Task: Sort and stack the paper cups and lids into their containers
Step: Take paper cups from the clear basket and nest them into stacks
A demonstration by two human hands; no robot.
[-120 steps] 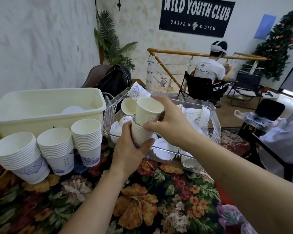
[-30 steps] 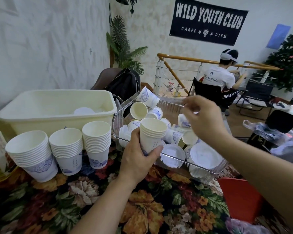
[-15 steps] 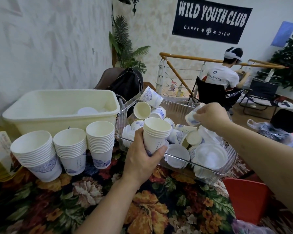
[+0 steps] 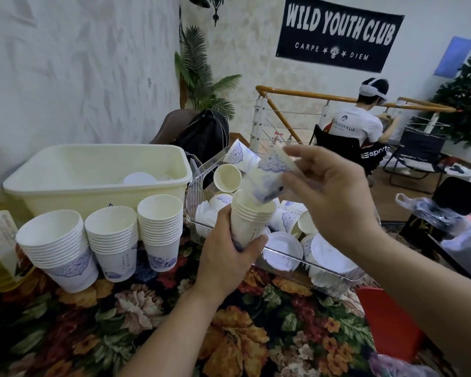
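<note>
The left hand point(image 4: 230, 247) holds a small stack of cups point(image 4: 249, 219) just above the flowery tabletop point(image 4: 147, 322). The right hand point(image 4: 329, 191) pinches one blurry cup point(image 4: 267, 176), tilted, with its bottom dipping into the top of that stack. To the left stand three cup stacks point(image 4: 112, 235). Behind is a clear bin point(image 4: 324, 270) with loose cups and lids point(image 4: 283, 247). A cream tub point(image 4: 93, 183) sits farther back and holds more lids.
</note>
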